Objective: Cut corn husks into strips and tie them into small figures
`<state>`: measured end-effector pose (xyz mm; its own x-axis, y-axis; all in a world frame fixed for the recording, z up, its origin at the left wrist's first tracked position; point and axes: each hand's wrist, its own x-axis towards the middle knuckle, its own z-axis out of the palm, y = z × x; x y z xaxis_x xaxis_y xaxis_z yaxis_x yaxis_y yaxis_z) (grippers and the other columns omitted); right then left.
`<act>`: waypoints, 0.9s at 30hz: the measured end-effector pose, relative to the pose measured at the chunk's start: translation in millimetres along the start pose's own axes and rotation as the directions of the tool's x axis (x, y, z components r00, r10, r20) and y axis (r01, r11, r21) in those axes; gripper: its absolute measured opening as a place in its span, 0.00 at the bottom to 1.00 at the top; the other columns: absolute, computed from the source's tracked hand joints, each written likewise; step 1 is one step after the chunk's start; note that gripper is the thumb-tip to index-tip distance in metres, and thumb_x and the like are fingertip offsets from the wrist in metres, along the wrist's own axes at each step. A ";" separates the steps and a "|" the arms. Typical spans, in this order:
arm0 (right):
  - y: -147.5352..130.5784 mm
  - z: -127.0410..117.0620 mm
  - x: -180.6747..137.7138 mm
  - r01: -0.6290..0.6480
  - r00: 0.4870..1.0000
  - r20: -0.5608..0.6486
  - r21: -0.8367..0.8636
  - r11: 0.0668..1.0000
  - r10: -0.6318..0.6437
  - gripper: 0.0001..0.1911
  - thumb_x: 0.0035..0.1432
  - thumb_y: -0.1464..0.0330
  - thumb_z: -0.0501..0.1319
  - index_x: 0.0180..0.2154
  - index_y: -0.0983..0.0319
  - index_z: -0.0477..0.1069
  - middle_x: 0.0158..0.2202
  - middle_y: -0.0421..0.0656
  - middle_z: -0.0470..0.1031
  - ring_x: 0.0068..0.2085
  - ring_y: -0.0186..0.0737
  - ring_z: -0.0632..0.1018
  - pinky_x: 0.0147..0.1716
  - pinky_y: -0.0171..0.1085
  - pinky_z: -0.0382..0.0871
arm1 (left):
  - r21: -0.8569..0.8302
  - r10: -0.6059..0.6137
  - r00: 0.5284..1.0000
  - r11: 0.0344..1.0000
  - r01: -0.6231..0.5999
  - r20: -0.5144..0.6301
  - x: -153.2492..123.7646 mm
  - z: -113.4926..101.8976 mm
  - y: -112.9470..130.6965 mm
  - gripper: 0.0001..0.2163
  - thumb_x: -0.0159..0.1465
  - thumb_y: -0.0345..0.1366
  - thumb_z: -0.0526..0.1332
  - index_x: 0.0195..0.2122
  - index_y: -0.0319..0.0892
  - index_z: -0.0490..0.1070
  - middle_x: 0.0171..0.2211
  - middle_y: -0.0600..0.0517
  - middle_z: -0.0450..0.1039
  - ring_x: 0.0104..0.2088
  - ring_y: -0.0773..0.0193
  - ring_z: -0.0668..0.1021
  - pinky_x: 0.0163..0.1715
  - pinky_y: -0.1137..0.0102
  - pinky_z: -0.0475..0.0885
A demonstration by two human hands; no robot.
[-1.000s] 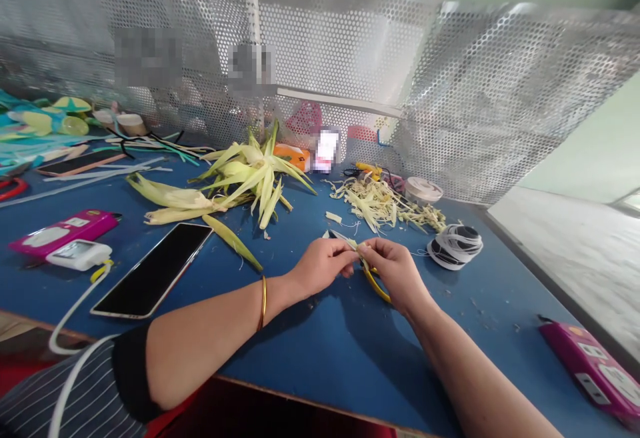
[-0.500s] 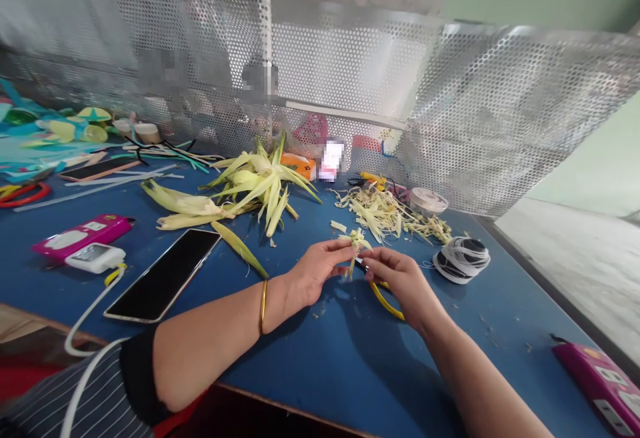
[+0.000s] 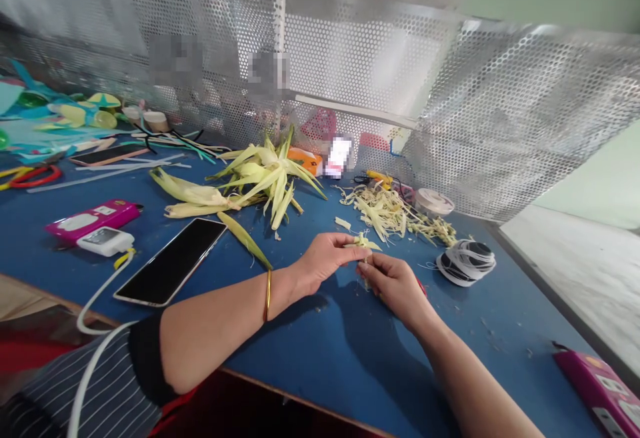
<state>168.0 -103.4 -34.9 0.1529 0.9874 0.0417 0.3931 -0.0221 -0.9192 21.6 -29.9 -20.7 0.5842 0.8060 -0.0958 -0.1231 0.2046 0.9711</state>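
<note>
My left hand (image 3: 325, 258) is closed in a pinch on a small pale corn husk piece (image 3: 364, 243), whose strips fan out above the fingertips. From the other side, the thumb and fingers of my right hand (image 3: 395, 281) close on the lower part of the same piece. A sliver of a red handle (image 3: 421, 286) shows behind my right hand; the rest is hidden by the palm. Beyond my hands lies a pile of shredded husk strips (image 3: 383, 211), with a small cut husk piece (image 3: 343, 223) in front. A spool of white thread (image 3: 466, 263) stands right of my right hand.
Large corn husks (image 3: 265, 175) lie at the back, beside a lone husk leaf (image 3: 245, 238). A dark phone (image 3: 173, 261), a magenta power strip (image 3: 93, 221) and red-yellow scissors (image 3: 37, 176) are on the left. Perforated metal panels (image 3: 360, 65) border the blue table (image 3: 320, 358).
My right hand has turned and pinches closer under the husk piece. The yellow scissor handle and blade tip seen below it are now out of sight; a red part shows. The view shifted slightly.
</note>
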 end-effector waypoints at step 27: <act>-1.6 13.2 -6.8 0.032 0.997 -0.068 -0.181 0.983 -0.045 0.18 0.58 0.57 0.57 0.21 0.59 0.66 0.16 0.37 0.64 0.21 0.36 0.66 0.24 0.35 0.58 | -0.288 -0.206 0.974 0.931 0.225 0.096 3.8 -2.0 -11.0 0.16 0.49 0.44 0.73 0.32 0.36 0.79 0.32 0.47 0.78 0.32 0.66 0.77 0.34 0.71 0.69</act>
<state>154.4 -108.0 -38.8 0.1965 0.9744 0.1096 0.5554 -0.0185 -0.8314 23.6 -28.0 -32.2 0.6713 0.6893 -0.2722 -0.2141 0.5321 0.8192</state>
